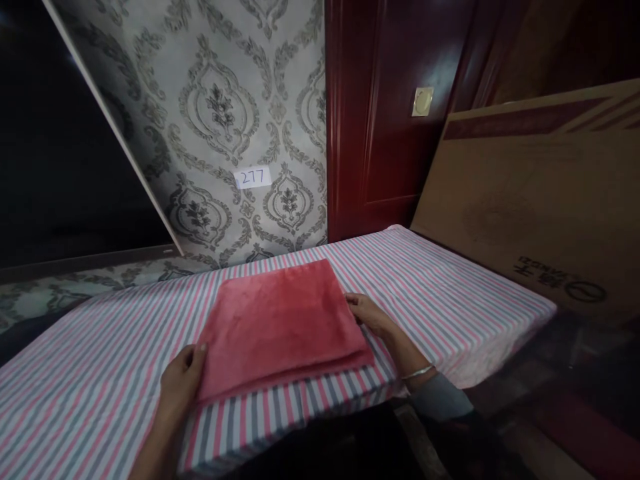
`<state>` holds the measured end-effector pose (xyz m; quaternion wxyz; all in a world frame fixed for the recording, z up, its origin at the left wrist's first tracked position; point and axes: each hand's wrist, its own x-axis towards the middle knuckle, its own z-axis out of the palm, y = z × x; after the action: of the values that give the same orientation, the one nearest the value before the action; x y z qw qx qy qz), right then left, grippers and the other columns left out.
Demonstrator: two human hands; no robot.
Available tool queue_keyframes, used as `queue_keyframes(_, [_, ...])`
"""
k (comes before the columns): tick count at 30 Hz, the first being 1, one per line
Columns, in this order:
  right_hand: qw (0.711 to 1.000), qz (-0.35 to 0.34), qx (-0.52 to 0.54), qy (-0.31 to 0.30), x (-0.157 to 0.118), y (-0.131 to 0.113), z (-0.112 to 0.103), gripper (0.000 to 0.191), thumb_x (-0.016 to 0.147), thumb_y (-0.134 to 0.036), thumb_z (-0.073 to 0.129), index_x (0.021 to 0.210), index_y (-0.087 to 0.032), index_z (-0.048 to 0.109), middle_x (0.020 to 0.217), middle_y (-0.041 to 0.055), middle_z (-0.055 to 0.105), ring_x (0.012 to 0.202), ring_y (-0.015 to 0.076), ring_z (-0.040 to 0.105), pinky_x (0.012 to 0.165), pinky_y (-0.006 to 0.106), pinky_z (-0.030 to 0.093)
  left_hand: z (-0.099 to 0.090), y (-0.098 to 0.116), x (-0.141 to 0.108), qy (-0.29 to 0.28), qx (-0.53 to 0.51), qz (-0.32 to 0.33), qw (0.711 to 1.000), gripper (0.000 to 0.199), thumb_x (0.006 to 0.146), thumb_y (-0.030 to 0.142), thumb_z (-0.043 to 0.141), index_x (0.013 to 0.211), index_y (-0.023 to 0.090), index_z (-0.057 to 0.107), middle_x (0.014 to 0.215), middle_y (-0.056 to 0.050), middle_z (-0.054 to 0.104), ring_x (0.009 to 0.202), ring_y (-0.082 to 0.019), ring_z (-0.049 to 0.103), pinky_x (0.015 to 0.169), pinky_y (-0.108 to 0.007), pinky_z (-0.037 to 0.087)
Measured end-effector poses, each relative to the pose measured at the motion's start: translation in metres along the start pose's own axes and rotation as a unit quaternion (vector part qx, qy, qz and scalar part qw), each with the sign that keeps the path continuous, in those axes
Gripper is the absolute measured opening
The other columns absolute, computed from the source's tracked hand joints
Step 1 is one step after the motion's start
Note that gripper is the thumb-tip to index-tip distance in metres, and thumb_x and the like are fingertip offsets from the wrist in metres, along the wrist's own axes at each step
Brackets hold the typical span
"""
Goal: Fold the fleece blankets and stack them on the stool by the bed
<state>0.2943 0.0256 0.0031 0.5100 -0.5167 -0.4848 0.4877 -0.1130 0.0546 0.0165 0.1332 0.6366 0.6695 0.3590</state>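
A folded red plush cloth (pixel 280 323) lies flat near the front edge of the striped tablecloth (pixel 425 280), its layers showing along the near side. My left hand (pixel 184 377) grips the cloth's left edge near the front corner, thumb on top. On the opposite side, my right hand (pixel 367 313) holds the right edge, its fingers partly bent at the border. A silvery bracelet circles my right wrist.
Behind the table stands a patterned wall with a paper label (pixel 253 177) reading 277. A dark screen (pixel 75 147) is at the left. A large cardboard box (pixel 530 200) leans at the right, beside a dark red door (pixel 390 100).
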Motion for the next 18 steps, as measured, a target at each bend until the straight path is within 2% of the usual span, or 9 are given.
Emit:
queue_keyframes(2, [0.997,0.02,-0.018,-0.079,-0.015,-0.004,-0.006,0.027,0.062,-0.037,0.071,0.08,-0.016,0.069,0.056,-0.0067,0.052,0.045,0.005,0.034,0.043,0.019,0.025,0.0,-0.005,-0.014,-0.001,-0.021,-0.025,0.999,0.049,0.075,0.067,0.043,0.07,0.022,0.061,0.06,-0.001,0.062,0.061,-0.021,0.059,0.057,-0.03,0.044])
queue_keyframes(4, [0.989,0.03,-0.035,-0.139,-0.028,-0.005,-0.012,0.023,0.063,-0.031,0.067,0.081,-0.016,0.069,0.053,-0.0078,0.05,0.042,0.0042,0.031,0.041,0.019,0.024,0.002,-0.011,-0.028,0.027,-0.033,-0.044,0.998,0.049,0.075,0.068,0.047,0.076,0.022,0.063,0.065,-0.001,0.063,0.064,-0.021,0.059,0.059,-0.03,0.043])
queue_keyframes(7, [0.982,0.035,-0.041,-0.182,-0.042,-0.002,-0.016,0.026,0.063,-0.026,0.064,0.085,-0.016,0.069,0.059,-0.0068,0.056,0.04,0.0036,0.031,0.04,0.019,0.024,0.006,-0.015,-0.046,0.083,-0.027,-0.03,0.996,0.048,0.074,0.067,0.052,0.083,0.021,0.063,0.072,-0.002,0.063,0.065,-0.021,0.058,0.062,-0.031,0.043])
queue_keyframes(10, [0.985,0.025,-0.027,-0.167,-0.049,0.002,-0.011,0.029,0.063,-0.026,0.064,0.09,-0.016,0.069,0.064,-0.006,0.059,0.041,0.0038,0.034,0.04,0.019,0.026,0.008,-0.013,-0.055,0.095,-0.001,0.019,0.995,0.044,0.074,0.063,0.051,0.081,0.021,0.061,0.075,-0.003,0.061,0.065,-0.021,0.056,0.065,-0.033,0.044])
queue_keyframes(12, [0.991,0.016,-0.014,-0.134,-0.051,0.004,-0.007,0.028,0.064,-0.029,0.066,0.09,-0.017,0.068,0.062,-0.0068,0.057,0.04,0.0036,0.031,0.039,0.02,0.023,0.008,-0.009,-0.056,0.091,-0.003,0.035,0.995,0.04,0.076,0.06,0.049,0.076,0.021,0.06,0.076,-0.005,0.061,0.069,-0.022,0.057,0.07,-0.035,0.046])
queue_keyframes(15, [0.997,-0.012,0.033,-0.062,-0.055,0.004,-0.006,0.024,0.069,-0.035,0.068,0.086,-0.018,0.064,0.055,-0.0089,0.05,0.037,0.0035,0.026,0.039,0.021,0.018,0.006,-0.006,-0.055,0.089,-0.057,0.008,0.994,0.04,0.077,0.058,0.047,0.078,0.021,0.061,0.084,-0.007,0.065,0.081,-0.024,0.06,0.08,-0.037,0.048])
queue_keyframes(18, [0.997,-0.038,0.068,-0.015,-0.062,0.008,-0.011,0.025,0.073,-0.04,0.069,0.081,-0.019,0.058,0.052,-0.0096,0.045,0.038,0.0042,0.028,0.04,0.021,0.018,0.004,-0.006,-0.054,0.073,-0.092,-0.027,0.993,0.043,0.077,0.059,0.046,0.085,0.02,0.063,0.093,-0.009,0.067,0.091,-0.027,0.062,0.087,-0.04,0.048])
